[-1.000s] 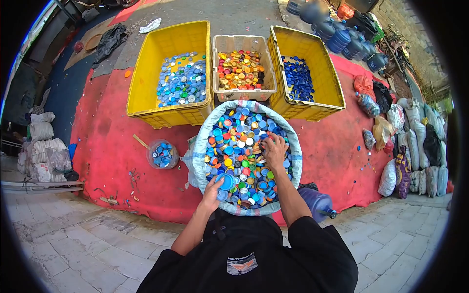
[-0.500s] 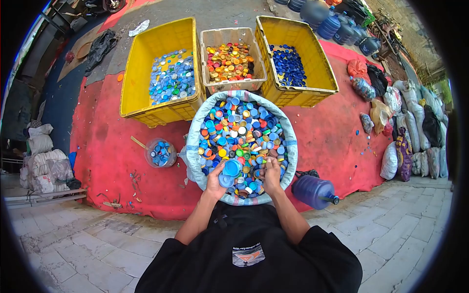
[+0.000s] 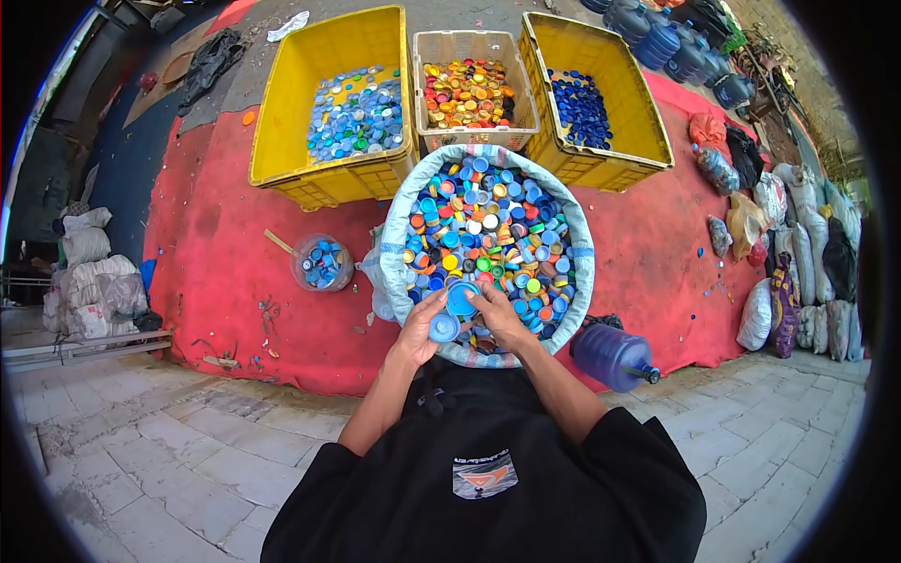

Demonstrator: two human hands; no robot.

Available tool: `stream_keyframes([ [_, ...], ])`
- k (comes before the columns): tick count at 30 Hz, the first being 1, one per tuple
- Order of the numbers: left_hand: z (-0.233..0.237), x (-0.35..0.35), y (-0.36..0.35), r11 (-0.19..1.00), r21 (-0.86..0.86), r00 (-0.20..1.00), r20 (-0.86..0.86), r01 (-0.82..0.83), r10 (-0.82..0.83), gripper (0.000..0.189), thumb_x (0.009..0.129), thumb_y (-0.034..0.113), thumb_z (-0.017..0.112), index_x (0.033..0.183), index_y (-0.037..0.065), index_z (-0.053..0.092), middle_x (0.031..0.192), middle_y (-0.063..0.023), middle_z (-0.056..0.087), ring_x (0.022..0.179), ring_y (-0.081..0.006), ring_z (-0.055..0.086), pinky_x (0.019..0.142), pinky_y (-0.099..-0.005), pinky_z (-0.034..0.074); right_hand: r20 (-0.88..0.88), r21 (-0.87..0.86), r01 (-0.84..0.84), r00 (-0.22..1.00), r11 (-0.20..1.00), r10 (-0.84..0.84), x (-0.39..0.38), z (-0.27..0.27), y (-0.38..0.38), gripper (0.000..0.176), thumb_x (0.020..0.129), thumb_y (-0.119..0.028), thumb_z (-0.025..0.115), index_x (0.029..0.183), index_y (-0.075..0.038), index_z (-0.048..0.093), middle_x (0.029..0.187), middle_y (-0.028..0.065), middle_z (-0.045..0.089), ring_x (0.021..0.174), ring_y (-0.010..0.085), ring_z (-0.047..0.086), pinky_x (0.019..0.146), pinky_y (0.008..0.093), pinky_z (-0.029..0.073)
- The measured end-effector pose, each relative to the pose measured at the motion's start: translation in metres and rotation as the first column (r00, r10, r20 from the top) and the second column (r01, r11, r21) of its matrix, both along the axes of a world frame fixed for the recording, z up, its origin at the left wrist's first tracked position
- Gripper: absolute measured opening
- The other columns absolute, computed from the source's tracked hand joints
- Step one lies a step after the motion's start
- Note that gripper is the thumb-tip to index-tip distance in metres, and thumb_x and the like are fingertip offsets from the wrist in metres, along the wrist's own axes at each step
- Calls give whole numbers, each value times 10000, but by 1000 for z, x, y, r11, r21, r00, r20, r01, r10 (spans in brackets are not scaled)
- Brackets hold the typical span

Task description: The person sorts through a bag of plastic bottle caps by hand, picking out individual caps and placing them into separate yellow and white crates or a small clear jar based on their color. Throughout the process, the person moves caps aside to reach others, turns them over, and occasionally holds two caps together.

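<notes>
A round sack with a rolled pale rim (image 3: 584,272) is full of mixed coloured bottle caps (image 3: 488,225). Over its near part, my left hand (image 3: 419,328) is closed on light blue caps, one of them a lower round cap (image 3: 444,327). My right hand (image 3: 500,317) has its fingers against a larger blue cap (image 3: 463,298), which lies between both hands. Beyond the sack, a yellow crate (image 3: 333,174) holds light blue and white caps, a white crate (image 3: 479,138) holds yellow, orange and red ones, and another yellow crate (image 3: 601,169) holds dark blue ones.
A clear tub (image 3: 322,263) with blue caps and a stick stands left of the sack. A purple water jug (image 3: 612,357) lies at the right on the red mat (image 3: 235,319). Filled bags (image 3: 755,314) line the far right, with large blue bottles (image 3: 660,44) behind.
My right hand has moved left to meet my left hand at the blue caps. The view has shifted, so the crates and sack appear further right and higher.
</notes>
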State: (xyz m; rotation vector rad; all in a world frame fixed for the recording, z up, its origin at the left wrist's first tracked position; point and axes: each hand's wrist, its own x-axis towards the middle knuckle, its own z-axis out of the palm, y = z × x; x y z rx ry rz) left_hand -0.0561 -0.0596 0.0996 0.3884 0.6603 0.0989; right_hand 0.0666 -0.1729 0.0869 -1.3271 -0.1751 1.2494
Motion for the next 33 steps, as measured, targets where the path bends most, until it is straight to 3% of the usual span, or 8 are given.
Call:
stream_keyframes([
  [1, -1, -2, 4, 999, 15, 999, 11, -39, 39, 376, 952, 199, 539, 1278, 21, 482, 1210, -119, 569, 1112, -242, 584, 919, -453, 522, 33, -72, -89, 995, 993, 91, 5, 3, 4, 322, 950, -298, 539, 1157, -53, 561, 942, 1, 597, 779, 55, 503, 635, 219, 392],
  [5, -3, -18, 32, 970, 4, 968, 62, -245, 244, 366, 949, 209, 533, 1239, -5, 470, 1209, -204, 553, 1129, -304, 571, 906, -462, 531, -37, -39, 2, 999, 999, -4, 6, -14, 37, 302, 973, -278, 465, 1187, -85, 555, 883, -28, 588, 723, 62, 501, 607, 224, 386],
  [8, -15, -52, 54, 937, 65, 939, 42, -344, 341, 329, 947, 201, 533, 1205, 3, 481, 1181, -210, 569, 1113, -314, 584, 893, -472, 537, -87, -57, 31, 996, 998, -36, -3, 17, 71, 297, 974, -219, 448, 1220, -70, 521, 961, 21, 608, 822, 102, 572, 639, 269, 440],
  [12, -21, -94, 74, 867, -16, 867, 6, -497, 498, 302, 955, 240, 518, 1172, 32, 496, 1112, -175, 604, 1035, -283, 616, 851, -499, 549, -249, 13, -126, 960, 992, 125, -28, 19, 112, 269, 975, -130, 426, 1227, -39, 447, 1061, 87, 594, 904, 194, 611, 724, 357, 527],
  [17, -26, -132, 103, 695, -85, 696, 19, -714, 718, 397, 973, 364, 460, 1105, -2, 538, 1068, -130, 616, 1030, -245, 601, 931, -403, 496, -480, 119, -218, 841, 969, 249, -80, 6, 179, 280, 932, -16, 426, 1211, -31, 438, 1129, 129, 566, 976, 243, 614, 836, 412, 541],
  [29, -100, -181, 223, 437, -146, 444, -20, -887, 896, 331, 967, 374, 460, 1056, 76, 573, 1010, -69, 636, 972, -214, 591, 935, -391, 458, -495, -134, -243, 856, 961, 148, -159, -79, 332, 192, 832, 16, 446, 1014, 2, 507, 1039, 126, 561, 968, 250, 556, 971, 447, 469],
  [30, -90, -183, 238, 401, -92, 407, -59, -911, 911, 533, 926, 458, 506, 1222, 16, 488, 1245, -163, 537, 1201, -272, 479, 1049, -430, 367, -516, -35, -282, 827, 959, 224, -161, -80, 348, 396, 779, -33, 467, 1161, 74, 452, 1254, 220, 476, 1172, 324, 475, 1066, 492, 364],
  [33, -115, -201, 271, 245, -140, 276, -287, -959, 917, 1047, 813, 606, 580, 1430, -58, 57, 1493, -284, 76, 1415, -372, 71, 1155, -479, 121, -641, -39, -388, 717, 921, 274, -163, -88, 389, 750, 685, -119, 498, 1319, 181, 232, 1490, 306, 100, 1405, 400, 106, 1146, 518, 166],
])
